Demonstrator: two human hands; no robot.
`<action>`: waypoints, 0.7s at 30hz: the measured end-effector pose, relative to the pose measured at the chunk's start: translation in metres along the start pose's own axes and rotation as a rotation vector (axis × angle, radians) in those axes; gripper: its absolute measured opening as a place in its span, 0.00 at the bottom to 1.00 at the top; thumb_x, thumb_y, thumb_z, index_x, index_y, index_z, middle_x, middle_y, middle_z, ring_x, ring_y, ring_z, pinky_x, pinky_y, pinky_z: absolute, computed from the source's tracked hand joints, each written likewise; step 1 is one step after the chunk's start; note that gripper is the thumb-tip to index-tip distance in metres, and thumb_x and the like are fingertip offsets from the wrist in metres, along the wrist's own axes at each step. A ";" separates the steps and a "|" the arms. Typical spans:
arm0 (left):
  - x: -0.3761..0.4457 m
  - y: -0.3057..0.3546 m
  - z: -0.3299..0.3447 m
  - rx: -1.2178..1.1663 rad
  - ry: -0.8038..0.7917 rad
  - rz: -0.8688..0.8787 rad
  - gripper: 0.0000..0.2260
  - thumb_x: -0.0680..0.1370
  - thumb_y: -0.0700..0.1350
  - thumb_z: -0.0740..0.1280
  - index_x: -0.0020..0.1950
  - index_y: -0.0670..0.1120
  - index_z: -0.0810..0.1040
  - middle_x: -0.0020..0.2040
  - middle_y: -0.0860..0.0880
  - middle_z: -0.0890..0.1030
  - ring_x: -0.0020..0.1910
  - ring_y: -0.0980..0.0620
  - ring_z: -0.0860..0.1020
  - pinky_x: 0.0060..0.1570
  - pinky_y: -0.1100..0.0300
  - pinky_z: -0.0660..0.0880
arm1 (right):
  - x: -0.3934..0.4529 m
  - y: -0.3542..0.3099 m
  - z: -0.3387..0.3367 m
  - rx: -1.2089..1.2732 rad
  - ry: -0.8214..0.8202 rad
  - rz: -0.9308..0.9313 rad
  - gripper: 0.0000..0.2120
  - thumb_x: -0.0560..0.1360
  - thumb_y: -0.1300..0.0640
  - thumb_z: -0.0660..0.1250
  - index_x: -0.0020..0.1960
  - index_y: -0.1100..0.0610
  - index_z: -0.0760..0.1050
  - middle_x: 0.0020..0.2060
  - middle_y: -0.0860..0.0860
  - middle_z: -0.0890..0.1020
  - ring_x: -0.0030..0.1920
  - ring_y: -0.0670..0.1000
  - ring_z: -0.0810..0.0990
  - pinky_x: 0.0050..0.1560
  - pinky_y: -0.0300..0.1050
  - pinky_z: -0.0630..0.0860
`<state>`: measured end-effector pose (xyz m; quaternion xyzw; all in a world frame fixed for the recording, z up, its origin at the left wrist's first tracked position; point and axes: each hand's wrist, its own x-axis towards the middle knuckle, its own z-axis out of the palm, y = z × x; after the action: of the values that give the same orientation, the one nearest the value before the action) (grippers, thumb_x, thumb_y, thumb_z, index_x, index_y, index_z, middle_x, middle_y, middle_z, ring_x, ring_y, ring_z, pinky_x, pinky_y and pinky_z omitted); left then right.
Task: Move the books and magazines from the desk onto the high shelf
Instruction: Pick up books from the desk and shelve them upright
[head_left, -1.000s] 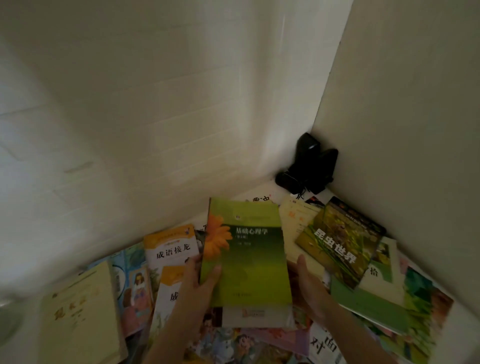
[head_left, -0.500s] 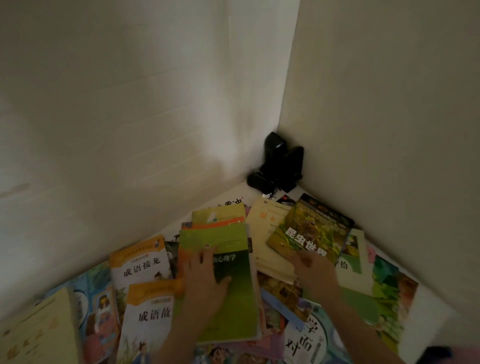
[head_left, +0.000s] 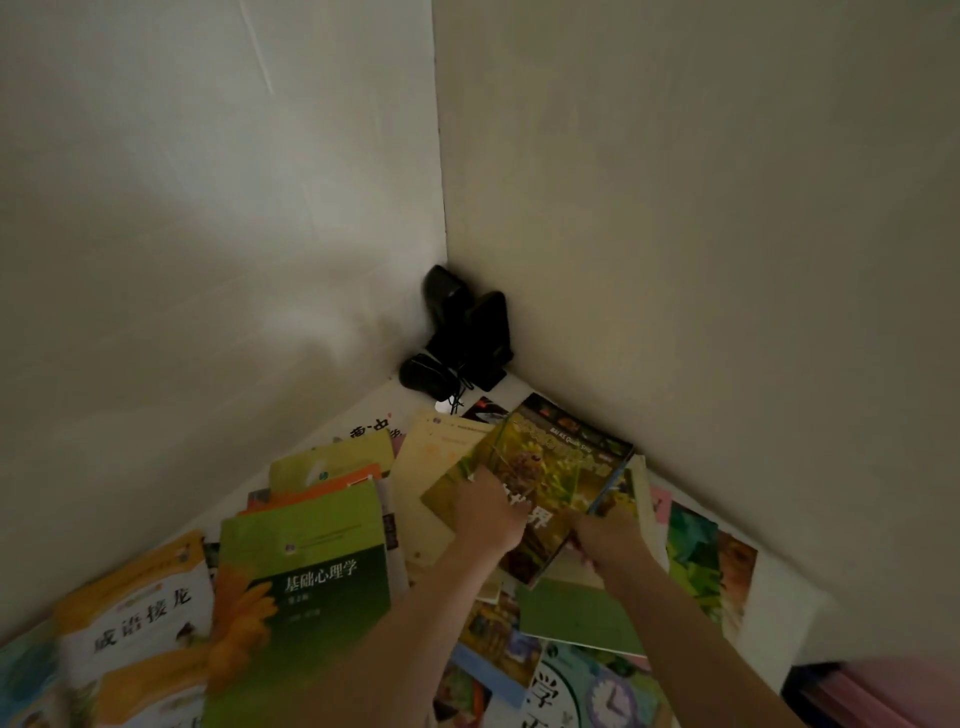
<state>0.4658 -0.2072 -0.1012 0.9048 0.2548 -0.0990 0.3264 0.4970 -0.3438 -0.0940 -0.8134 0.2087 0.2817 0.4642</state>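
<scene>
Many books and magazines lie spread over a white surface (head_left: 779, 597) in a wall corner. A green book with an orange flower (head_left: 301, 587) lies flat at the lower left, with no hand on it. An insect picture book (head_left: 561, 467) sits tilted near the right wall. My left hand (head_left: 491, 512) rests on its cover with the fingers bent over it. My right hand (head_left: 605, 530) grips its lower right edge, which is lifted off the pile.
Black speakers (head_left: 467, 322) and a black mouse (head_left: 423, 374) with cables stand in the corner. An orange-and-white book (head_left: 140, 608) lies at the far left, a plain green book (head_left: 576, 613) under my right arm. A pink object (head_left: 893, 691) shows at the bottom right.
The green flower book was held up in both hands, then laid flat on the pile. Both hands moved right onto the insect book, whose right edge now lifts.
</scene>
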 end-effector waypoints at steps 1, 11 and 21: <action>-0.001 0.001 0.001 0.006 -0.007 -0.011 0.31 0.76 0.56 0.68 0.72 0.43 0.61 0.71 0.41 0.65 0.70 0.41 0.65 0.67 0.52 0.67 | -0.001 -0.001 0.003 -0.020 -0.039 -0.007 0.11 0.78 0.56 0.65 0.40 0.61 0.71 0.30 0.56 0.73 0.27 0.51 0.68 0.28 0.43 0.65; -0.055 -0.029 -0.108 -0.344 0.253 0.153 0.20 0.79 0.57 0.61 0.68 0.50 0.70 0.65 0.50 0.72 0.66 0.50 0.69 0.67 0.52 0.68 | -0.081 -0.061 -0.015 0.036 0.064 -0.616 0.08 0.81 0.54 0.59 0.58 0.46 0.71 0.50 0.49 0.80 0.45 0.51 0.80 0.42 0.52 0.80; -0.167 -0.203 -0.115 -0.136 0.272 -0.321 0.22 0.75 0.55 0.69 0.65 0.50 0.68 0.63 0.46 0.71 0.64 0.43 0.70 0.62 0.50 0.69 | -0.160 0.002 0.100 -0.528 -0.257 -0.612 0.05 0.78 0.53 0.65 0.54 0.51 0.76 0.44 0.52 0.81 0.43 0.51 0.79 0.46 0.45 0.78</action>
<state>0.2179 -0.0660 -0.0647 0.8337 0.4433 -0.0093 0.3292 0.3486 -0.2455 -0.0322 -0.8871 -0.1813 0.2740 0.3243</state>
